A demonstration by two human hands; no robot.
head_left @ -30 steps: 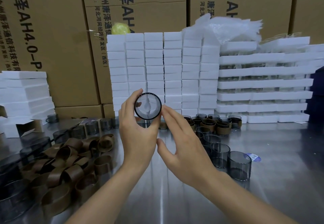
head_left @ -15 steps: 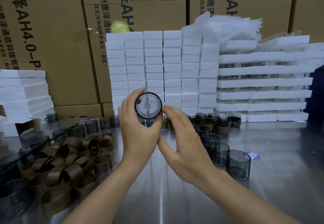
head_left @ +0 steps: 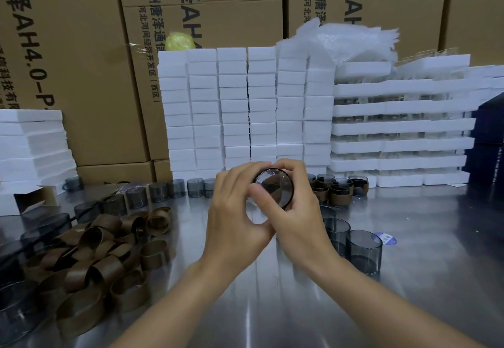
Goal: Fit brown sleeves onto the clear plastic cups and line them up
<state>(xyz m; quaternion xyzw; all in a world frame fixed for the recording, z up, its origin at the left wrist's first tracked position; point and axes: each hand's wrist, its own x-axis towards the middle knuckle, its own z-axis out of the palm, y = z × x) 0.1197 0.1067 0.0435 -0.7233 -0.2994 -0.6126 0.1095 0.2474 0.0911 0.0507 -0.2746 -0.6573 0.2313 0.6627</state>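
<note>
- Since 0.5 s ago: the cup (head_left: 274, 187) has dropped lower and shifted toward 3 o'clock. The right hand (head_left: 298, 211), which then lay open beside it, now wraps it.
- Left hand (head_left: 234, 211): fingers curled round the cup's 9 o'clock side, grasping it.
- Right hand: fingers hooked over the cup's 12 o'clock edge, thumb across its near face, also grasping it.
- Cup held in the air above the table (head_left: 436, 252), at mid-frame, with one round end toward the camera. I cannot tell whether a sleeve is on it.
- Brown sleeves (head_left: 103, 249): loose heap at 8 o'clock from the hands.
- Bare cups (head_left: 364, 252): short line at 4 o'clock, upright, with more in a row at 10 o'clock.
- Sleeved cups (head_left: 338, 195): cluster at 2 o'clock, close together.
- Foam stacks (head_left: 245, 107) stand at 12 o'clock, with cardboard boxes (head_left: 81, 61) behind them.
</note>
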